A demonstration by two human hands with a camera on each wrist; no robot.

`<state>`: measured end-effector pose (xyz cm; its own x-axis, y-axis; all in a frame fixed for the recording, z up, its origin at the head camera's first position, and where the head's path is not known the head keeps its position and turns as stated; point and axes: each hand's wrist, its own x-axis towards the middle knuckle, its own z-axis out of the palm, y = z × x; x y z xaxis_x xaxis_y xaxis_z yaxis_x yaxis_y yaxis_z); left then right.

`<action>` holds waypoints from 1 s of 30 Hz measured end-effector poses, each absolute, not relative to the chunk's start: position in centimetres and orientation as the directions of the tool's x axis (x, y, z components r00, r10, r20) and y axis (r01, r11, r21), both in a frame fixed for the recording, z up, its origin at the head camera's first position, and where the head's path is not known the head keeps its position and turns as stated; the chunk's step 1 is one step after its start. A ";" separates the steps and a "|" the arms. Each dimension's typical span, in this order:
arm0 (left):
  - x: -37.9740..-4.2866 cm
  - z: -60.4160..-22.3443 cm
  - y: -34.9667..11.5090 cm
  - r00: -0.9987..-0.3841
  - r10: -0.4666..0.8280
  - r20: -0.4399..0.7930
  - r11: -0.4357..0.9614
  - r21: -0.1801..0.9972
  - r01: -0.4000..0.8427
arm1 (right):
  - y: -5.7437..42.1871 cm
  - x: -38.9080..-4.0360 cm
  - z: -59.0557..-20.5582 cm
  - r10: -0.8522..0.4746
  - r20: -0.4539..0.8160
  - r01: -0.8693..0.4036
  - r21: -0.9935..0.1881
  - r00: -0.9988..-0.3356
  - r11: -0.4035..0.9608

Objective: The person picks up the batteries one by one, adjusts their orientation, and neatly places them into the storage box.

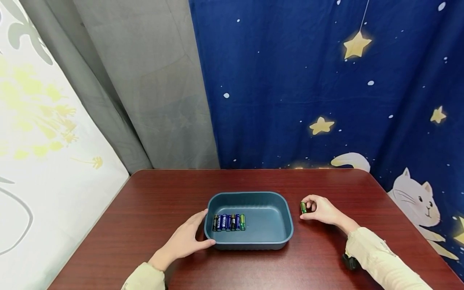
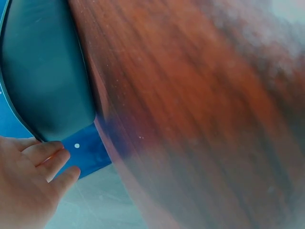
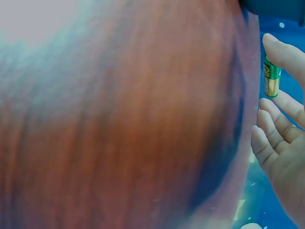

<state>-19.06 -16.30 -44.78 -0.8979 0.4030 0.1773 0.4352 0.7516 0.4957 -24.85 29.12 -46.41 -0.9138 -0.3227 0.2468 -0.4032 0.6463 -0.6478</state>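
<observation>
A blue-green rectangular tray [image 1: 253, 245] sits on the table, and a row of several batteries [image 1: 228, 222] lies side by side in its left half. Most of them are dark blue or black; the rightmost one is green. My left hand [image 1: 186, 237] touches the tray's left end, thumb near the front corner and fingers fairly straight along the rim. To the right of the tray, my right hand [image 1: 320, 209] pinches a green and gold battery [image 3: 272, 76] by its two ends between thumb and index finger. The other fingers are loosely bent in the right wrist view.
Under everything is a reddish-brown wooden table [image 1: 163, 189] with rounded far corners. Behind it hang a grey curtain [image 1: 152, 88] and a blue curtain [image 1: 268, 80] with stars. A dark device [image 1: 350, 262] is at the right wrist.
</observation>
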 end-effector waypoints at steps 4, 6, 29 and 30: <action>-19.1 -44.8 -16.3 -0.896 0.404 0.182 0.752 0.493 0.439 | 28.8 -24.7 -45.3 -0.327 0.245 -0.406 -0.642 -0.913 0.651; -19.1 -44.9 -16.3 -0.895 0.405 0.187 0.752 0.489 0.442 | 28.6 -24.7 -44.7 -0.328 0.238 -0.402 -0.637 -0.914 0.657; -19.2 -45.1 -16.3 -0.896 0.399 0.196 0.760 0.477 0.442 | 23.9 -24.2 -40.8 -0.410 0.367 -0.548 -0.628 -0.835 0.553; -19.2 -45.1 -16.3 -0.895 0.399 0.200 0.762 0.470 0.445 | 23.7 -24.2 -40.8 -0.416 0.373 -0.556 -0.628 -0.829 0.545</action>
